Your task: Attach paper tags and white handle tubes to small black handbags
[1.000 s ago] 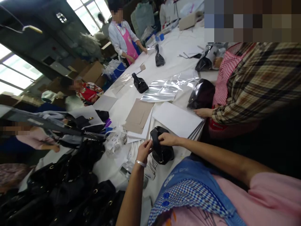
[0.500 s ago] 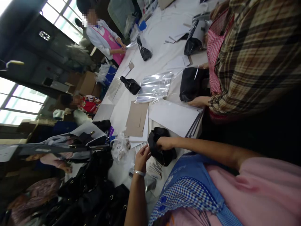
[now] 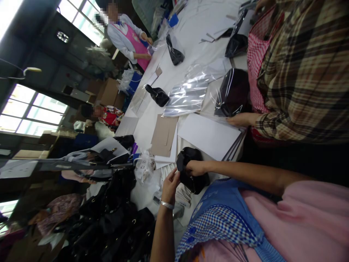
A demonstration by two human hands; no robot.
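Observation:
A small black handbag is between my two hands, at the table's near edge in front of my blue apron. My right hand reaches into or over its top; its fingertips are hidden against the black material. On the left side, my left hand, a silvery band at the wrist, pinches the edge or handle of the bag with bent fingers. Beneath and beside the bag lie a stack of folded pale papers and a crumpled clear plastic bag.
Brown cardboard sheets, white sheets and clear plastic sleeves lie on the white table. A co-worker in plaid handles a bagged black handbag. Many black bags are heaped at lower left.
The whole view has shifted, so things appear farther right. Both my hands stay at the black handbag. The co-worker's black bag now appears more covered by clear plastic.

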